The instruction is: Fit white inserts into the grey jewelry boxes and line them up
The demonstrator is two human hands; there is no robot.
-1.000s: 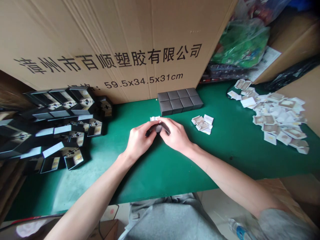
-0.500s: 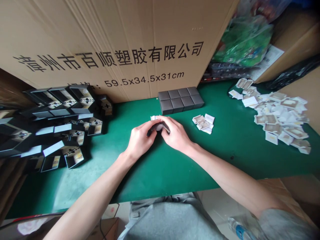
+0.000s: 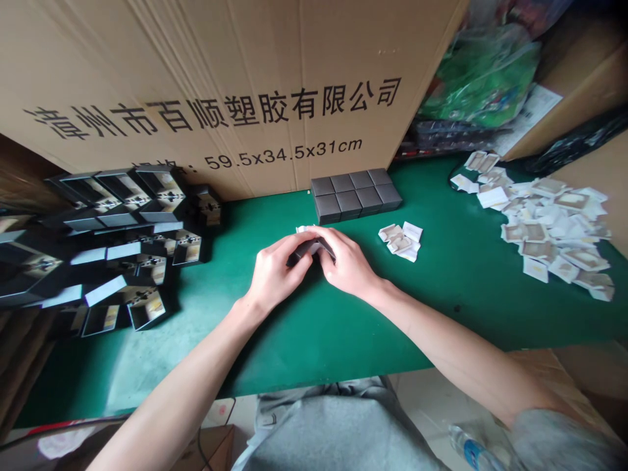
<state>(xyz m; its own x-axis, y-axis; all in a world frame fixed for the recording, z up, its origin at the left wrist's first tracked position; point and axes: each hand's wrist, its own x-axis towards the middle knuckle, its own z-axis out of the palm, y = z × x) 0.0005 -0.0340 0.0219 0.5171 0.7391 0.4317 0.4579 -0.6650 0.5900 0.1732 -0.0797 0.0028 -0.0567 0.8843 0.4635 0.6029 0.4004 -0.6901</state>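
Observation:
At the middle of the green table (image 3: 314, 333), my left hand (image 3: 279, 268) and my right hand (image 3: 346, 261) are wrapped round one small dark box (image 3: 299, 251), one on each side. A bit of white insert (image 3: 307, 229) shows at its far edge. My fingers cover most of the box, and its inside is hidden. Just beyond my hands stands a block of several closed dark boxes (image 3: 356, 195) in two rows. A few white inserts (image 3: 402, 241) lie to the right of my right hand.
Several open dark boxes (image 3: 147, 307) crowd the left side. A big pile of white inserts (image 3: 554, 222) covers the right. Behind stands a large cardboard carton (image 3: 235, 59); green plastic bags (image 3: 485, 78) are at the back right. A bottle (image 3: 471, 448) is below the table edge.
My hands stay around the dark box, with only a slight shift of the fingers and thumbs. The view has moved very slightly.

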